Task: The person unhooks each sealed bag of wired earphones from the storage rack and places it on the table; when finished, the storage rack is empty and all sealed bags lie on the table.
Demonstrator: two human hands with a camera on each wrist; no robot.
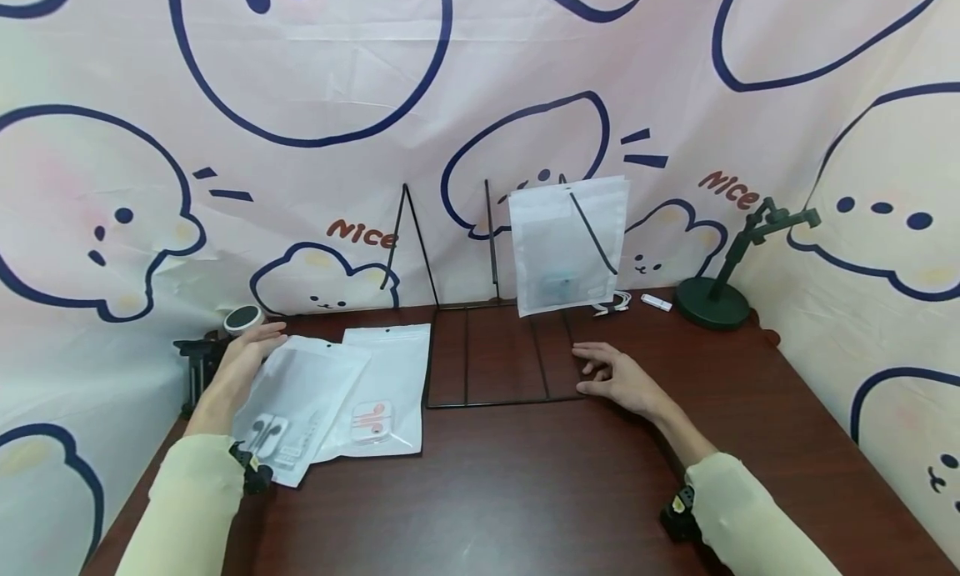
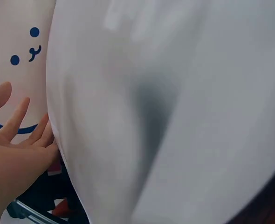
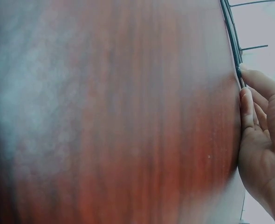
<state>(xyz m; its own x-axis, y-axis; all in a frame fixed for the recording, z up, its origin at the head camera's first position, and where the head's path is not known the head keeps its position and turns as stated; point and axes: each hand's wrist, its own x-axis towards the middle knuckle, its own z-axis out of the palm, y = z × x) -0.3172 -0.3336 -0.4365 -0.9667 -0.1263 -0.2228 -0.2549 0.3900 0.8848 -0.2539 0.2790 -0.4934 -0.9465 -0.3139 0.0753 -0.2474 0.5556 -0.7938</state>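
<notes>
Two white pouches lie overlapped on the table's left: the front pouch (image 1: 273,384) has a grey earphone print, and the pouch behind it (image 1: 397,368) shows pink earphones in a square case. My left hand (image 1: 243,363) reaches along the front pouch's left edge; in the left wrist view its fingers (image 2: 21,116) are spread beside the white sheet. A black wire display rack (image 1: 467,355) stands at the centre back. Another white pouch (image 1: 562,251) hangs on its right prong. My right hand (image 1: 618,380) holds the rack's base at the right side, thumb and fingertips on the wire.
A dark green stand (image 1: 712,303) with a jointed arm is at the back right, with a small white stick (image 1: 656,302) and a white cable (image 1: 613,303) beside it. At the back left are a white round device (image 1: 243,318) and a black stand (image 1: 198,368). A printed cloth hangs behind.
</notes>
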